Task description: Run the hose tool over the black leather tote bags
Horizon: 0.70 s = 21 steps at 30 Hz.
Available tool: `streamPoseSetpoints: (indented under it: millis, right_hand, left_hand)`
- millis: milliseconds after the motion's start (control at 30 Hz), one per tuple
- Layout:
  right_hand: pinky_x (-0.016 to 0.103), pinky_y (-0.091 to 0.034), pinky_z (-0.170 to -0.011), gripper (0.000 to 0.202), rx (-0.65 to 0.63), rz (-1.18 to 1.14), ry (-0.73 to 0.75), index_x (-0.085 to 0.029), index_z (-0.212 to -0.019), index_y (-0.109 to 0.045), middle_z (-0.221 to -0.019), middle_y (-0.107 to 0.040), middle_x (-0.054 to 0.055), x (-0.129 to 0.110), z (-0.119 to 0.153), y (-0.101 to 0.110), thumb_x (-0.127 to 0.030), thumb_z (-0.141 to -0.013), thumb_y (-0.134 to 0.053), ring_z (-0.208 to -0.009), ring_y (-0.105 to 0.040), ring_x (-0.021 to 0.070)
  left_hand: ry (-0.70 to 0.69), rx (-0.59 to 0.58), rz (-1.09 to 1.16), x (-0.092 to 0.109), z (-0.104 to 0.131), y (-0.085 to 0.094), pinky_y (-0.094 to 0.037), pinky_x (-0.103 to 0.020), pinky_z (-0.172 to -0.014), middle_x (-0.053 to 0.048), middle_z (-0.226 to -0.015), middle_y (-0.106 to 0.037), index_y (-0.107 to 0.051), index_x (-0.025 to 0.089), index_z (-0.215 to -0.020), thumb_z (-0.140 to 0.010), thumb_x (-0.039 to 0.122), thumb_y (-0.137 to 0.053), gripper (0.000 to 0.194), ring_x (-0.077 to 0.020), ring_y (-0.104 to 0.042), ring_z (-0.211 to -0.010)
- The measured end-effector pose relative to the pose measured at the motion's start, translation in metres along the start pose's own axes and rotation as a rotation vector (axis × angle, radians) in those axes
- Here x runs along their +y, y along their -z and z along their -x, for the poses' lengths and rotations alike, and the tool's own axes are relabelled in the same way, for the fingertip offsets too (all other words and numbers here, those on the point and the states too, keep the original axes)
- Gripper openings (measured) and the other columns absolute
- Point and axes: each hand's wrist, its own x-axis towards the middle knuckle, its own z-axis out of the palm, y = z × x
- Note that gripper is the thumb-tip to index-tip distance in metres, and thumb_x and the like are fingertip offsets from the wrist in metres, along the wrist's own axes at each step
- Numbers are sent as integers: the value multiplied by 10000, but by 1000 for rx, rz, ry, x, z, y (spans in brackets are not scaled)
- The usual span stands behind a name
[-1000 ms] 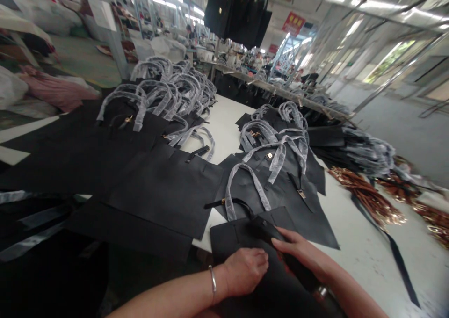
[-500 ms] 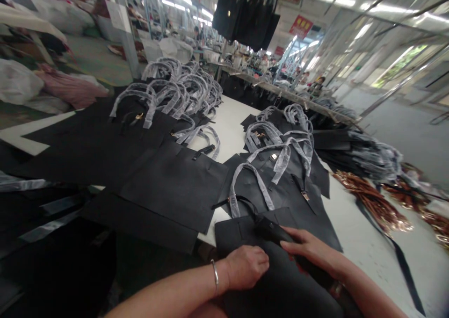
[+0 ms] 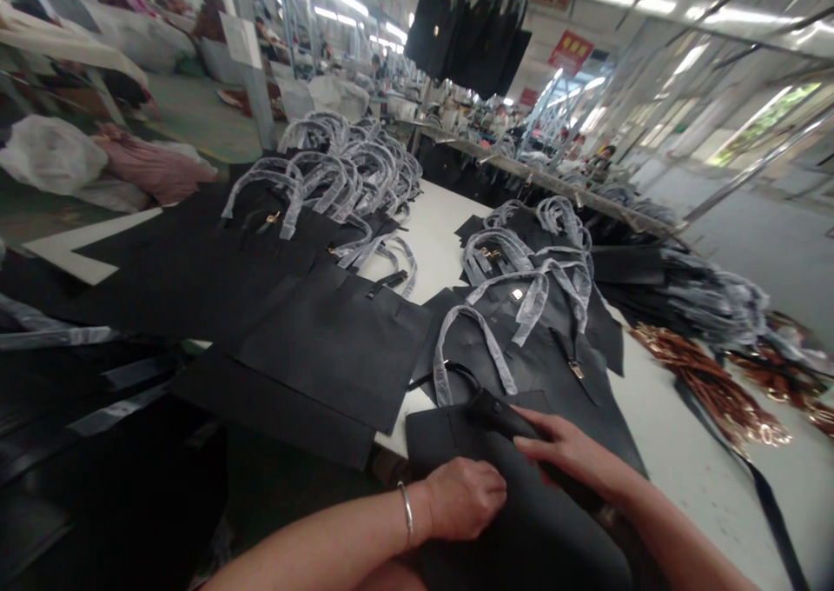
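A black bag with a plastic-wrapped handle lies at the near table edge, spreading down toward me. My left hand, with a silver bangle at the wrist, rests closed on the bag; what its curled fingers pinch, if anything, is hidden. Beside it, my right hand is closed around a long, thick black piece with a small round stud near its far end. I cannot make out exactly what this piece is. A thin black strap loops up beside the bag's handle.
Black bag panels with wrapped handles overlap on the left and hang past the table edge. More black bags lie ahead. Brown straps with gold hardware and a black strap lie on the white table at right.
The whole view has shifted slightly right and down. Both hands keep nearly the same places on the bag, and the right hand still grips the black piece.
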Motion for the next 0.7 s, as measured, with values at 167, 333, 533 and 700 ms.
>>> streamPoseSetpoints:
  millis: [167,333,533,700]
  right_hand:
    - [221,-420,-486,753,-1,-69,-3,-179,-1441,-394,-644,-538,-57,0,23,-16,-461,-793,-653,-511,-519,115]
    - [205,-420,-462,667,-161,-32,-80,-218,-1416,-454,-674,-587,-38,4,41,-31,-390,-802,-650,-484,-514,100]
    - [200,-427,-458,652,-193,-25,-74,-231,-1425,-441,-673,-578,-37,3,34,-46,-374,-816,-620,-483,-535,101]
    - [203,-418,-453,652,-166,-8,-91,-221,-1431,-431,-645,-567,-43,-3,32,-50,-379,-825,-614,-477,-535,107]
  left_hand:
    - [-42,71,-21,10,13,8,-448,-303,-858,-54,-853,-643,-607,152,-837,-936,146,-443,191,-151,-582,-846]
    - [250,125,138,32,68,17,-410,-287,-673,-39,-749,-611,-598,175,-786,-903,228,-512,154,-153,-543,-715]
    - [1268,288,686,32,105,17,-428,-261,-616,-32,-769,-626,-585,181,-791,-811,522,-611,343,-168,-560,-682]
    - [1410,450,990,24,89,5,-490,-305,-713,-57,-833,-663,-621,157,-855,-793,546,-600,395,-239,-608,-848]
